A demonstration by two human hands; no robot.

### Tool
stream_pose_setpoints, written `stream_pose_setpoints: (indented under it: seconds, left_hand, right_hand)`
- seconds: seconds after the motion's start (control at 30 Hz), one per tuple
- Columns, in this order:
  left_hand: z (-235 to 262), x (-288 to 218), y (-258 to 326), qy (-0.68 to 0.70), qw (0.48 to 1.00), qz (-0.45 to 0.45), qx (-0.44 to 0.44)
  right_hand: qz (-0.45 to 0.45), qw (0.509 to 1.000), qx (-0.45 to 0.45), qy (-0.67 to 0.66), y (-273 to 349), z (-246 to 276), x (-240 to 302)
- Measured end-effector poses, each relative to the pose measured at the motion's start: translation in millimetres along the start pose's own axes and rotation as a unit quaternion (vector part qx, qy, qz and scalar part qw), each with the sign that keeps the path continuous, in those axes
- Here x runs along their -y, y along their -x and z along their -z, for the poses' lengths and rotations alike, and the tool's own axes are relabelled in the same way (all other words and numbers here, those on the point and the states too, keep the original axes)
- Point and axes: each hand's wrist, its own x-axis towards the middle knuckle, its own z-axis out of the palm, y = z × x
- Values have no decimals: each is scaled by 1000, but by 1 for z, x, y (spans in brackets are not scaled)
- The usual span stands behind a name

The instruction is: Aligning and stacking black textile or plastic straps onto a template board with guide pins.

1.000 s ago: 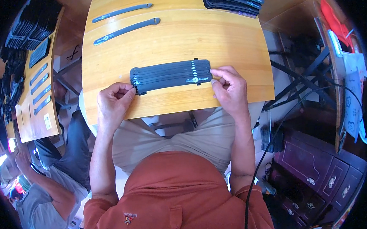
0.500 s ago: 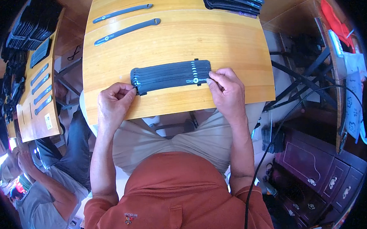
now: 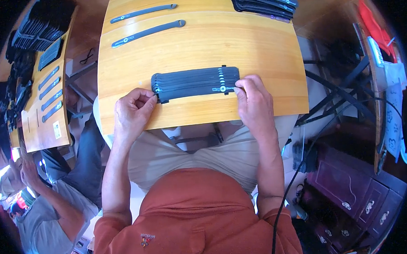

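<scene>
Centrally, near the table's (image 3: 263,47) front edge: one strap set (image 3: 192,84), black, lying flat, long side across the person. Its straps overlap like shingles, apparently so that each white mark shows in one row near the right end; the nearest strap shows its print most fully. Dark tabs (image 3: 226,93) jut from the long edges, perhaps parts of a band around the set.

Item, left hand (image 3: 135,111): thumb and forefinger together at the set's lower left corner, seemingly pinching it; the exact bit gripped cannot be told. Other fingers curl inward.

Item, right hand (image 3: 257,104): thumb and forefinger pinched on the set's right end, near the lower corner; other fingers folded. Holding at both ends probably keeps the set straight and its edges level.

Pose: both forearms rise from below, roughly parallel, elbows bent, wrists just beyond the table's front edge, hands turned inward to face each other.

Item, two loose straps, one far (image 3: 144,13), one near (image 3: 148,33), laid apart at far left, presumably clear of the hands. Item, one black stack (image 3: 264,4), far right corner, well apart from the set.
</scene>
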Motion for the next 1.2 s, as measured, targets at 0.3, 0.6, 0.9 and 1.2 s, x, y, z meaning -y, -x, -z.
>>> stream_pose_setpoints:
  seconds: [0.3,0.6,0.9,1.2]
  left_hand:
    - [0,1,7,-2,999,-43,-9]
    - [-2,8,6,37,997,-65,-12]
    - [5,4,5,21,994,-100,41]
    - [1,8,10,-124,951,-280,-36]
  right_hand:
    - [73,987,-5,144,-3,-1,23]
    - [150,983,101,-40,-21,-61,97]
    - [131,985,102,-40,-24,-77,103]
    - [105,991,40,-74,-22,-83,106]
